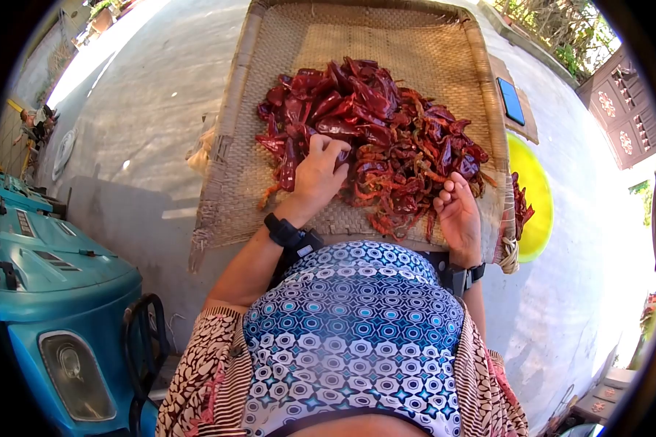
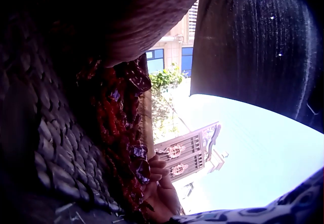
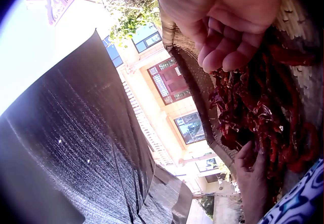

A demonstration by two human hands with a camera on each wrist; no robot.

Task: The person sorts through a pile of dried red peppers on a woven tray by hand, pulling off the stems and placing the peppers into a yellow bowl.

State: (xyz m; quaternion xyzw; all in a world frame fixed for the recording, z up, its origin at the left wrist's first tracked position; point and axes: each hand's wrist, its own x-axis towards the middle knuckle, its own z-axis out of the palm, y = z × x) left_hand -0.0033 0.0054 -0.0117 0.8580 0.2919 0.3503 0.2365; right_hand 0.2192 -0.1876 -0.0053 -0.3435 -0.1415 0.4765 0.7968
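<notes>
A heap of dried red chillies (image 1: 375, 138) lies on a woven tray (image 1: 270, 87), which rests across the person's lap; the heap sits in the near half of the tray, a little right of its middle.

The left hand (image 1: 319, 173) lies palm down on the near left edge of the heap, its fingers bent into the chillies; whether they grip any cannot be told from the head view, and the left wrist view shows only dark weave and chillies (image 2: 119, 133) close up. The right hand (image 1: 455, 207) rests at the near right edge of the heap, palm turned up, fingers loosely curled. In the right wrist view those fingers (image 3: 223, 51) are curled just above the chillies (image 3: 258, 112), and no chilli shows between them.

To the right of the tray, on the ground, stands a yellow bowl (image 1: 536, 193) with a few more chillies at its near left rim. Beyond it a phone (image 1: 511, 100) lies on a board beside the tray's right edge. At the near left stands a teal vehicle (image 1: 51, 291). The ground is pale concrete (image 1: 146, 95).
</notes>
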